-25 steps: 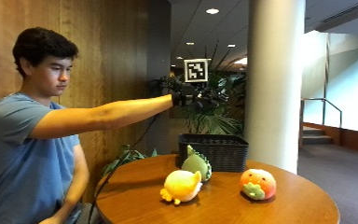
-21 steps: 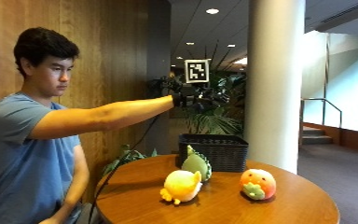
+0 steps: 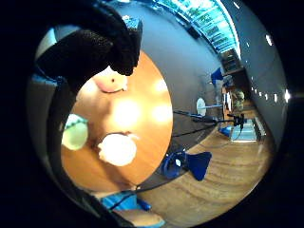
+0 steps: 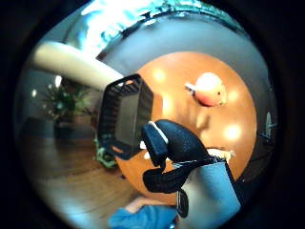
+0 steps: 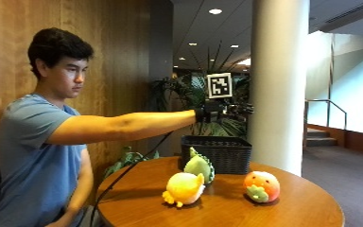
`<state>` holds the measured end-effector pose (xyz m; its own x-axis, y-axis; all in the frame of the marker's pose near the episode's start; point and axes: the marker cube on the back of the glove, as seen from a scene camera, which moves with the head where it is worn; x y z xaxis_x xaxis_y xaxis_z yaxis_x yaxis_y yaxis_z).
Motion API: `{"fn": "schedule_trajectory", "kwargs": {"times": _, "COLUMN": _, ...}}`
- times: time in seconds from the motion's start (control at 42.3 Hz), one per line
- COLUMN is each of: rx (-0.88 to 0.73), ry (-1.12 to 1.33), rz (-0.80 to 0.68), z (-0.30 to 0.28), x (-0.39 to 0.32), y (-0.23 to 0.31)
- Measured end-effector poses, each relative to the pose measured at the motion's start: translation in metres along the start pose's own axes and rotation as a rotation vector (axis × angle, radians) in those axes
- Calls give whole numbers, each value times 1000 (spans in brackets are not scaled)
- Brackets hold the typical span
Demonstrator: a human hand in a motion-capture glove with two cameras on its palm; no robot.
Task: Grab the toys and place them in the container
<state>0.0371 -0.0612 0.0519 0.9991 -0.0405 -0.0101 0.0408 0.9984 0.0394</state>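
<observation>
Toys: yellow toy (image 5: 184, 188), green toy (image 5: 200, 166), orange toy (image 5: 261, 186) sitting lower centre on round table (image 5: 307, 208) | no readable writing | black container (image 5: 217, 153) standing behind them | gloved right hand (image 5: 210, 112) hovering mid-frame above container, fingers curling, holding nothing; arm unchanged from earlier.

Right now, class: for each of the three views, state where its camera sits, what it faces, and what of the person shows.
Outside view: beside the round table, facing the seated person, arm outstretched, right hand above the basket.
Thumb side palm view: on the palm, looking down at basket and orange toy; gloved fingers show.
Little finger side palm view: looking down at table and yellow toy; gloved fingers show.
All share table and orange toy.
</observation>
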Motion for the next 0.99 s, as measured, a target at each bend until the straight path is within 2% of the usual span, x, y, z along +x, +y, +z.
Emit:
{"fn": "schedule_trajectory", "kwargs": {"times": 0.379, "rx": -115, "ry": -5, "rz": 53, "z": 89, "x": 20, "y": -71}}
{"fn": "schedule_trajectory", "kwargs": {"times": 0.52, "rx": -214, "ry": -16, "rz": 105, "z": 135, "x": 23, "y": -95}}
{"fn": "schedule_trajectory", "kwargs": {"times": 0.828, "rx": -492, "ry": -48, "rz": 104, "z": 214, "x": 30, "y": -113}}
{"fn": "schedule_trajectory", "kwargs": {"times": 0.994, "rx": -555, "ry": -131, "rz": 116, "z": 240, "x": 22, "y": -114}}
